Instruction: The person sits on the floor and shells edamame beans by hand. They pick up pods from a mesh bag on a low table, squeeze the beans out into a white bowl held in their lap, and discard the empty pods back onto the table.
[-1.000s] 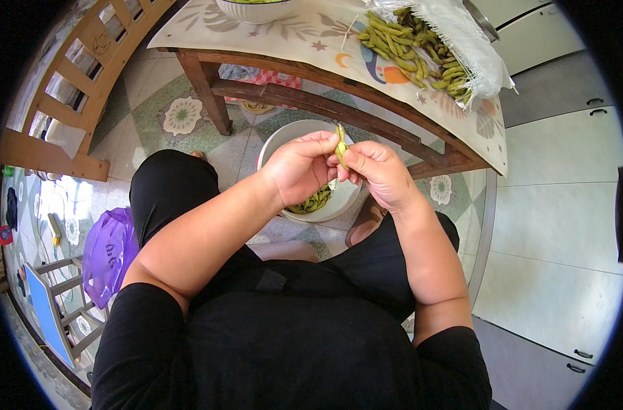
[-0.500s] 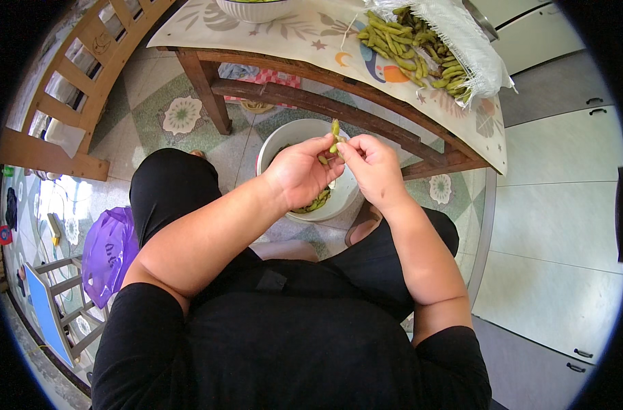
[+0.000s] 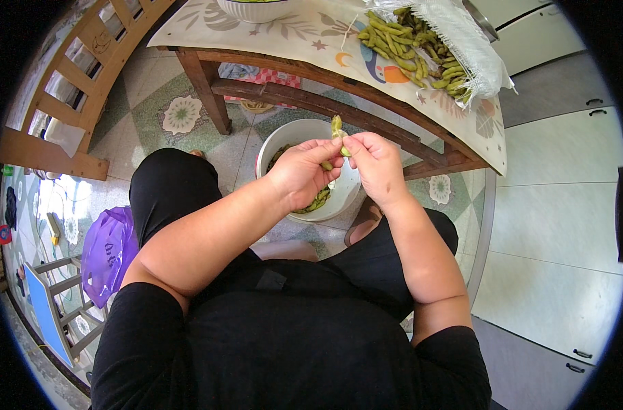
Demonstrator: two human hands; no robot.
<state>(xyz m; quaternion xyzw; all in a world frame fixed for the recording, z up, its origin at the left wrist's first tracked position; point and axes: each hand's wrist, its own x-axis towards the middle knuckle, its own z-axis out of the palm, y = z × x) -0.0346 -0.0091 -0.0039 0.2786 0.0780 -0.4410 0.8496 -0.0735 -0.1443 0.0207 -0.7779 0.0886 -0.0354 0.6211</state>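
A green soybean pod point(image 3: 337, 126) is pinched between my two hands above a white bucket point(image 3: 262, 152). My left hand point(image 3: 302, 171) is closed on its lower part with thumb and fingertips, and more green shows among the curled fingers. Thumb and forefinger of my right hand point(image 3: 374, 164) press on the pod from the other side, where a pale green bean point(image 3: 346, 151) shows at the fingertips. Pods and husks point(image 3: 316, 202) lie in the bucket, partly hidden under my left hand.
A pile of soybean pods point(image 3: 400, 44) spills from a white woven sack point(image 3: 472, 51) on the cloth-covered table point(image 3: 284, 37). A white ribbed bowl point(image 3: 255, 9) stands at its far edge. A purple plastic bag point(image 3: 110, 253) sits by my left leg; cabinets point(image 3: 558, 239) line the right.
My hands have shifted slightly, with the right moving a little to the right. The pod looks more split, and the bean shows more plainly at the right fingertips.
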